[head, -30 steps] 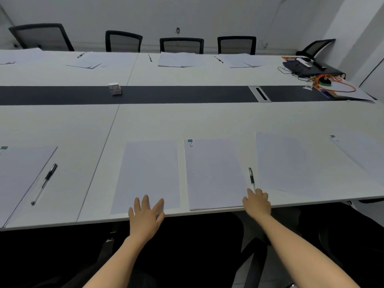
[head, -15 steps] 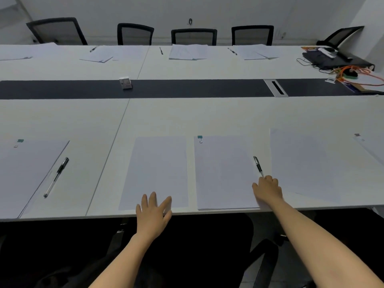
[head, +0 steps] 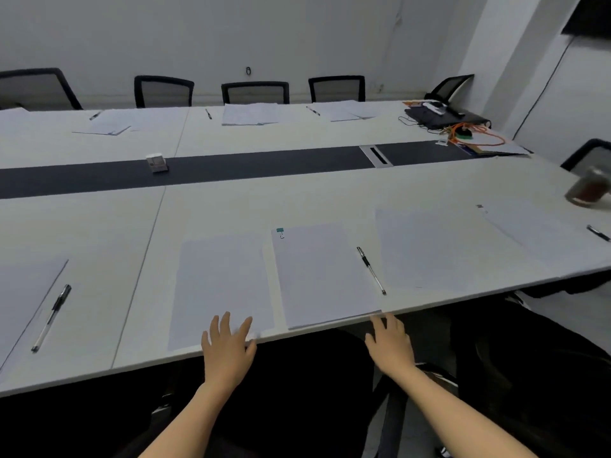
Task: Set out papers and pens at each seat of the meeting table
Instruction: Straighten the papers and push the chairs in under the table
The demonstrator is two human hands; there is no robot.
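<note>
On the white meeting table (head: 297, 200), right in front of me, lie a single sheet (head: 221, 285) and a stack of papers (head: 324, 272) held by a teal clip. A black pen (head: 371, 270) rests along the stack's right edge. My left hand (head: 228, 348) lies flat with spread fingers on the sheet's near edge. My right hand (head: 390, 345) hovers empty at the table edge below the stack, clear of the pen. More paper sets lie to the right (head: 439, 246) and to the left (head: 23, 292), where there is another pen (head: 51, 317).
Papers and pens lie at the far seats in front of black chairs (head: 254, 92). A dark strip runs down the table's middle with a small white box (head: 156, 162). Cables and a dark device (head: 443, 117) sit far right. A glass of dark drink (head: 588, 190) stands at right.
My right hand has let go of the pen and drawn back to the table edge. The pen now lies on the stack's right side. My view has swung right.
</note>
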